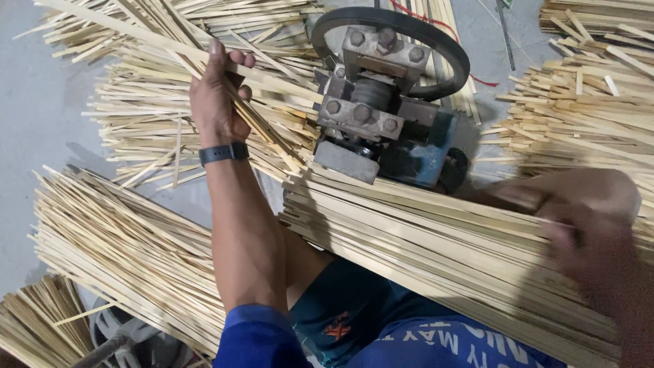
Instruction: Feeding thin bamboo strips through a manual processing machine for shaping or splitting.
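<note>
Two hands work among heaps of pale bamboo strips. Left hand [218, 95], with a black wristband [224, 152] on its wrist, reaches out and has its fingers curled shut around a few long thin strips [272, 82] that run slantwise toward the machine [381, 102]. This grey and blue metal machine, with bolted plates and a black wheel [409, 34] at its back, stands on the concrete floor [34, 102] between the piles. Right hand [586, 225] is blurred at the near right, resting on a thick bundle of strips [422, 238] lying across the person's lap; whether its fingers grip cannot be told. More loose strips [586, 102] lie heaped at far right, another bundle [122, 245] at near left. A red cord [470, 75] trails behind the wheel.
</note>
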